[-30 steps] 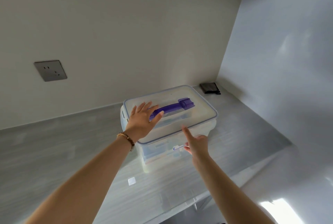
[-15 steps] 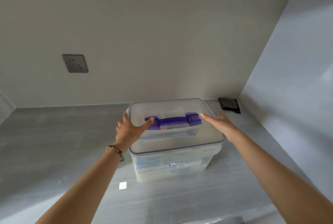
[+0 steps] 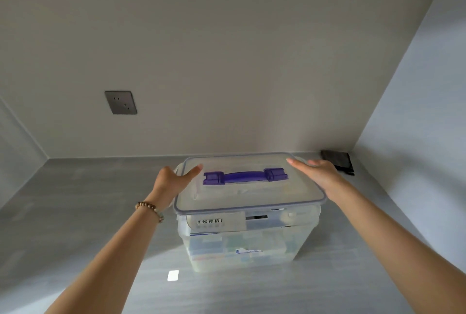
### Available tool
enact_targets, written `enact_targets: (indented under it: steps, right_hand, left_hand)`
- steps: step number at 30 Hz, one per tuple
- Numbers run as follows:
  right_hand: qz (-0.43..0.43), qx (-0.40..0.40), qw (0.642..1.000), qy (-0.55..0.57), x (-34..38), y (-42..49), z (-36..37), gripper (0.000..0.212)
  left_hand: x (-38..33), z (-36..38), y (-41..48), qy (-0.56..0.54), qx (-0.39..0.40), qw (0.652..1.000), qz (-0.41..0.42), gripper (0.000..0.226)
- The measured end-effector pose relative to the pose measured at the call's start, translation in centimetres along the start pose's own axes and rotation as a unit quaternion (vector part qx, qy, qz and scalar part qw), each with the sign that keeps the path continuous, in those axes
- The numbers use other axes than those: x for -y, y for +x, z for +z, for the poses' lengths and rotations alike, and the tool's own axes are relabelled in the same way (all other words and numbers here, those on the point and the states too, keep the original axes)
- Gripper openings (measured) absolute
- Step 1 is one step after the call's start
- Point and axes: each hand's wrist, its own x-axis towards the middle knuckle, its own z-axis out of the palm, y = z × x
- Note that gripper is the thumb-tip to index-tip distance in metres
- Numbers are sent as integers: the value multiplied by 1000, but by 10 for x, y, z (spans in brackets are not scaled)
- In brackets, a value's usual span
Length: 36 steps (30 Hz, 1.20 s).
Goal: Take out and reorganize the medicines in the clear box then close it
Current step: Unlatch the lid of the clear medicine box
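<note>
Left hand [image 3: 171, 182] was at the left edge of the lid [image 3: 252, 197], thumb laid on top. Its fingers dipped out of sight past the rim, so I couldn't tell if it was actually gripping. 0.5 s earlier that thumb touched the purple handle [image 3: 244, 177]; now it stopped short. Right hand [image 3: 320, 172] lay flat on the lid's right edge, fingers straight and together, same spot as 0.5 s back, but 1 s ago it was down at the front. The clear box [image 3: 242, 250], lid on and medicines [image 3: 219, 221] showing through, sat on the grey counter [image 3: 88, 212] near the back wall [image 3: 227, 61]. 1 small white square [image 3: 173, 275] lay in front, a black thing [image 3: 338, 161] in the corner, a socket [image 3: 121, 102] up left.
</note>
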Motion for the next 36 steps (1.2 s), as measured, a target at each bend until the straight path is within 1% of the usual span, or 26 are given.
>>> enact_targets:
  steps: [2, 4, 5, 6, 7, 8, 10, 12, 14, 16, 17, 18, 20, 22, 23, 24, 25, 27, 28, 29, 30, 32, 33, 34, 35, 36]
  right_hand:
    - [-9, -3, 1000, -19, 0, 1, 2, 96]
    - [-17, -22, 999, -40, -6, -1, 5, 92]
    - [-18, -31, 998, -46, -10, -1, 5, 88]
    - [-16, -35, 998, -47, -11, -1, 4, 82]
    - [-14, -33, 998, -42, -10, 1, 1, 76]
    - [-11, -21, 999, -38, -7, 2, -2, 71]
    - [-7, 26, 998, -59, 1, 3, -7, 73]
    - [-7, 53, 994, -94, 3, 2, -6, 74]
    - [13, 78, 989, -125, -7, 2, -2, 88]
    - [20, 89, 976, -196, -14, 3, 3, 99]
    - [4, 76, 970, -231, -12, 6, 7, 100]
    - [-33, 64, 966, -249, -6, 11, 11, 99]
    - [-121, 82, 957, -249, 15, 22, 29, 95]
    - [-163, 159, 936, -268, 39, 32, 55, 94]
    - [-161, 199, 921, -295, 49, 38, 68, 93]
    - [-154, 230, 902, -332, 54, 47, 81, 93]
    - [-145, 250, 881, -375, 57, 57, 92, 98]
    - [-117, 266, 849, -442, 59, 78, 110, 116]
    - [-104, 271, 840, -458, 62, 87, 117, 122]
    - [-101, 276, 839, -459, 63, 95, 121, 122]
    - [-109, 283, 844, -442, 62, 103, 125, 113]
    - [-144, 262, 870, -392, 58, 111, 130, 77]
    - [-174, 232, 883, -369, 55, 114, 131, 74]
    - [-213, 194, 892, -349, 50, 114, 131, 75]
    - [-254, 149, 894, -338, 45, 112, 131, 76]
    - [-302, 103, 887, -335, 41, 110, 130, 75]
  left_hand:
    - [1, 0, 5, 0, 8, 1000, -3, 109]
    - [3, 1, 5, 24, 14, 1000, -10, 101]
    - [1, -2, -4, 18, 16, 1000, -5, 75]
    - [3, -2, 1, -1, 21, 1000, -3, 108]
    - [0, -5, 0, -9, 29, 999, -10, 80]
    - [-2, -7, 1, -16, 11, 1000, 4, 81]
    - [-6, -9, 5, -3, 38, 999, -4, 97]
    - [-9, -6, 3, 36, 54, 998, -3, 109]
    - [-2, 3, -4, 68, 67, 995, -4, 112]
    - [5, 13, -11, 106, 67, 992, -8, 107]
    - [8, 18, -13, 126, 49, 991, -3, 104]
    - [7, 23, -14, 143, 27, 989, 11, 102]
    - [3, 35, -17, 174, -18, 981, 84, 96]
    - [-3, 50, -19, 217, -44, 959, 177, 83]
    - [-4, 57, -19, 242, -54, 948, 202, 78]
    - [-4, 62, -18, 262, -60, 941, 206, 75]
    - [-2, 65, -17, 274, -65, 938, 203, 74]
    - [3, 67, -12, 274, -66, 939, 198, 79]
    - [5, 67, -10, 275, -69, 937, 202, 83]
    - [6, 67, -10, 276, -74, 936, 205, 87]
    - [7, 68, -9, 276, -80, 935, 207, 91]
    - [8, 69, -9, 270, -85, 937, 206, 93]
    - [8, 70, -9, 267, -86, 938, 205, 93]
    - [7, 70, -10, 264, -84, 939, 203, 93]
    - [6, 69, -10, 263, -80, 940, 202, 93]
    - [5, 69, -11, 262, -76, 941, 200, 92]
